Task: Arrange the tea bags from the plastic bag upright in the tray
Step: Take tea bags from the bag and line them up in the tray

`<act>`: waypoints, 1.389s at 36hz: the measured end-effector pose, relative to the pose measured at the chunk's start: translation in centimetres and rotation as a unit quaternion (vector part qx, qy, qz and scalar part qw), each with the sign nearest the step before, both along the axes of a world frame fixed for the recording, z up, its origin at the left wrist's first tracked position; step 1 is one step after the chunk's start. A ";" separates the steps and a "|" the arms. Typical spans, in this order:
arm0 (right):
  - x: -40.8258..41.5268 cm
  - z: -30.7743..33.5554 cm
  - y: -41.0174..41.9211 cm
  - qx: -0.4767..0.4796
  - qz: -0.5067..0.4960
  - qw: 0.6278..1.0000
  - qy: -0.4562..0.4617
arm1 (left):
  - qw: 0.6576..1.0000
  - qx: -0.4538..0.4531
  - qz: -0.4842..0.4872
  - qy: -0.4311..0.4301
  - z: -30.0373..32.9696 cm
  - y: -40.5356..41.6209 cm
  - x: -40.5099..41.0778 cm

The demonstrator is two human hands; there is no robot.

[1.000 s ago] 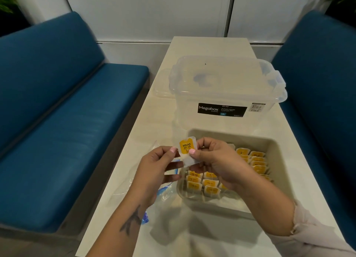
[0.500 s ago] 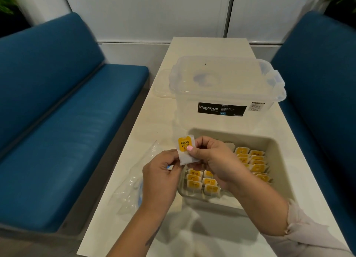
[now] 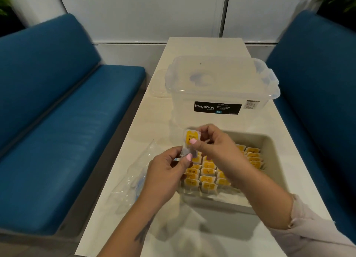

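Tray (image 3: 269,141) already mostly packed with upright rows. Tea bag (image 3: 189,141) pinched between left hand (image 3: 165,172) and right hand (image 3: 213,147), not yet slotted in. Bag's leftovers unclear.

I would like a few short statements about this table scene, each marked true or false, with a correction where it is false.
1. Both hands hold one tea bag above the table. True: the right hand pinches its upper part and the left hand pinches its lower part.
2. The tray has no tea bags in it. False: rows of yellow-labelled tea bags already stand in it.
3. The clear storage box stands behind the tray, with its lid on. True.
4. The plastic bag lies to the right of the tray. False: it lies to the left of the tray, beside the left hand.
5. The seats on both sides of the table are red. False: both benches are blue.
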State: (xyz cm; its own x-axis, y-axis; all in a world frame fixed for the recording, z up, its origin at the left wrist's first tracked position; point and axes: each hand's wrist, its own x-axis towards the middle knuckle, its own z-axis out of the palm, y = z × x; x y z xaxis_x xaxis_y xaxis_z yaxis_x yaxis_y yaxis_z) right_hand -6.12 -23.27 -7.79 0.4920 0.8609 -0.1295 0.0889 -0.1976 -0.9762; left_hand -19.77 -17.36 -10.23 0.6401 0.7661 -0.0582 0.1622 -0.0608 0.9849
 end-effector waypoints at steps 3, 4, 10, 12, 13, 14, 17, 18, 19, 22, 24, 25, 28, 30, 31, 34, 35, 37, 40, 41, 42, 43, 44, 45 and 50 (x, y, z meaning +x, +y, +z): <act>1.6 1.3 -0.6 -0.021 0.037 0.994 -0.098 | 0.997 0.047 -0.041 0.047 -0.2 0.5 0.0; 2.0 1.8 -0.9 -0.037 0.051 0.990 -0.130 | 0.996 0.058 -0.048 0.056 -0.2 0.5 0.1; 3.4 3.1 -2.5 -0.096 0.066 0.971 -0.210 | 0.991 0.069 -0.074 0.084 -0.7 -0.1 1.2; 3.6 3.0 -3.2 -0.107 0.059 0.966 -0.227 | 0.987 0.088 -0.095 0.099 -0.7 -0.4 1.5; 3.6 2.8 -3.6 -0.116 0.058 0.963 -0.237 | 0.984 0.096 -0.106 0.108 -0.8 -0.6 1.6; 3.7 2.7 -3.9 -0.125 0.060 0.959 -0.245 | 0.980 0.107 -0.115 0.119 -0.9 -0.7 1.7; 3.8 2.0 -4.9 -0.152 0.068 0.953 -0.254 | 0.969 0.146 -0.128 0.154 -1.3 -0.9 1.8; 3.8 1.8 -5.2 -0.165 0.072 0.949 -0.261 | 0.964 0.162 -0.134 0.164 -1.5 -1.0 1.8; 3.8 1.7 -5.5 -0.176 0.075 0.943 -0.271 | 0.959 0.179 -0.138 0.171 -1.6 -1.0 1.8; 3.9 1.5 -6.2 -0.204 0.085 0.927 -0.302 | 0.949 0.217 -0.129 0.188 -1.7 -0.9 1.5; 3.9 1.4 -6.4 -0.238 0.103 0.909 -0.327 | 0.942 0.237 -0.110 0.209 -1.8 -0.8 1.4; 3.9 1.2 -6.5 -0.259 0.113 0.897 -0.339 | 0.940 0.240 -0.100 0.220 -1.8 -0.8 1.3; 4.0 0.3 -6.8 -0.293 0.127 0.870 -0.376 | 0.937 0.236 -0.082 0.243 -1.6 -0.9 1.2; 3.9 -0.6 -6.9 -0.311 0.129 0.852 -0.401 | 0.937 0.237 -0.077 0.244 -1.5 -0.9 1.1; 3.9 -1.0 -6.9 -0.319 0.131 0.843 -0.412 | 0.937 0.239 -0.074 0.244 -1.5 -0.9 1.1; 3.8 -2.2 -6.7 -0.332 0.143 0.817 -0.449 | 0.937 0.240 -0.064 0.245 -1.5 -0.9 1.0; 3.8 -2.5 -6.6 -0.333 0.145 0.811 -0.459 | 0.938 0.239 -0.063 0.244 -1.5 -0.9 1.0; 3.6 -3.1 -6.4 -0.332 0.150 0.801 -0.475 | 0.939 0.238 -0.064 0.242 -1.5 -0.9 1.0; 3.4 -3.8 -6.1 -0.333 0.156 0.789 -0.493 | 0.940 0.233 -0.061 0.241 -1.6 -0.9 1.0; 3.3 -3.9 -6.0 -0.334 0.157 0.785 -0.498 | 0.941 0.231 -0.060 0.241 -1.6 -0.9 1.0; 3.2 -4.1 -5.8 -0.336 0.157 0.780 -0.504 | 0.941 0.231 -0.059 0.240 -1.6 -1.0 1.1; 3.2 -4.2 -5.7 -0.337 0.156 0.777 -0.508 | 0.941 0.232 -0.060 0.238 -1.6 -1.0 1.1; 3.1 -4.3 -5.6 -0.339 0.155 0.776 -0.509 | 0.942 0.232 -0.060 0.237 -1.7 -1.0 1.1; 3.0 -4.4 -5.5 -0.339 0.153 0.777 -0.509 | 0.942 0.231 -0.059 0.235 -1.7 -1.0 1.0; 2.8 -4.8 -5.2 -0.342 0.154 0.784 -0.495 | 0.942 0.234 -0.058 0.235 -1.7 -1.0 1.0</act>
State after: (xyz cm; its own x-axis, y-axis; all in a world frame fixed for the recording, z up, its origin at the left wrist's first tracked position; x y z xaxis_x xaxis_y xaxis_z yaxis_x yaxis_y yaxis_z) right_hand -3.34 -28.45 -12.59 0.4254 0.8547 -0.2976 0.8824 -0.4647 -0.0732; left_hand -18.72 -18.33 -11.97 0.7084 0.7052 -0.0298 0.5399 -0.5142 0.6664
